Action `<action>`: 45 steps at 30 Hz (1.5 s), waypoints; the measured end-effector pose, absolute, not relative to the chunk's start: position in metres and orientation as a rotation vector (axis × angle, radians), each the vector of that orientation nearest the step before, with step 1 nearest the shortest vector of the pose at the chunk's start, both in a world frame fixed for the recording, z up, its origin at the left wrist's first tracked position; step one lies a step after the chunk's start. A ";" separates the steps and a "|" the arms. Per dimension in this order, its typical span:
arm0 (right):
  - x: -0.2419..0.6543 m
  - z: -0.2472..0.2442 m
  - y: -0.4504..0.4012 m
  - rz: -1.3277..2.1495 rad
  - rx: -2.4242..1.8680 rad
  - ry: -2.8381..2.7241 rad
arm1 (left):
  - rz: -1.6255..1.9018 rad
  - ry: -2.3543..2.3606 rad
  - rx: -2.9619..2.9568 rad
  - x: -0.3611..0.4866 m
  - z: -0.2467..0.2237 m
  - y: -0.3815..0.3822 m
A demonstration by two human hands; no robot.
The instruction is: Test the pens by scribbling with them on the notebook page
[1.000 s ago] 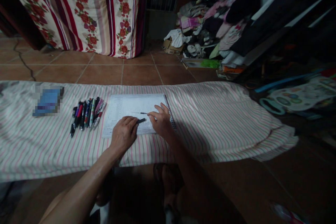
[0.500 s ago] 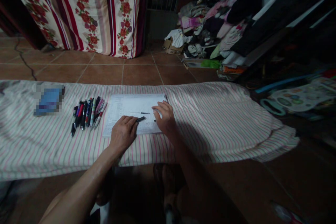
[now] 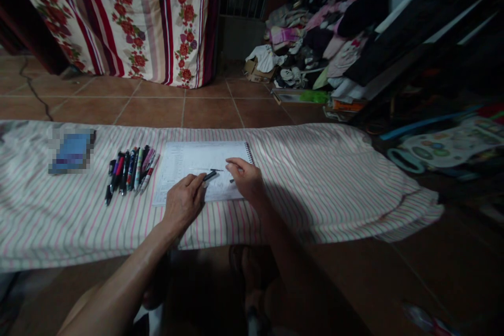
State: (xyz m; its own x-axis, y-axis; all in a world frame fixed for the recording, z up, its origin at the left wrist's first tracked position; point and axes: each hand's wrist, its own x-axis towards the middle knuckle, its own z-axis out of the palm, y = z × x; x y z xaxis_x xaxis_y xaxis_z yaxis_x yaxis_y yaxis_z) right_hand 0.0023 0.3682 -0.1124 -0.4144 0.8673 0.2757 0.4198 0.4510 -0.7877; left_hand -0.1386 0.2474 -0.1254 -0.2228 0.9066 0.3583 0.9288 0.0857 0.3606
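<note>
A spiral notebook [image 3: 197, 152] with printed or written pages lies under both my hands. My left hand [image 3: 183, 200] rests on its lower part, fingers closed on a short black pen barrel [image 3: 210, 175] that points to the upper right. Just above lies a thin pen refill [image 3: 200, 169], clear with a dark end, flat on the paper. My right hand [image 3: 249, 179] is over the notebook's right side, thumb and fingers drawn together; what they hold, if anything, cannot be made out. Below its fingers shows a small dark piece [image 3: 232, 180], partly hidden by the hand.
Left of the notebook, several pens [image 3: 128, 170] lie side by side, with a blurred blue object [image 3: 71, 152] beyond them. Everything rests on a striped cloth [image 3: 315, 178]. Behind are a floral curtain [image 3: 153, 21], a tiled floor and a heap of clothes [image 3: 307, 47].
My right hand's fingers have gone from spread to drawn together. The black barrel in my left hand has tilted up slightly and now reaches close to the refill.
</note>
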 end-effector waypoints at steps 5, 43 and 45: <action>-0.003 -0.108 0.357 0.883 -0.980 -2.152 | -0.803 -2.291 -1.941 -0.138 -0.123 0.246; -0.011 -0.119 0.371 1.500 -0.993 -1.661 | -0.929 -2.406 -1.896 -0.150 -0.115 0.244; -0.008 -0.121 0.375 1.476 -1.023 -1.575 | -0.887 -2.433 -1.876 -0.150 -0.114 0.245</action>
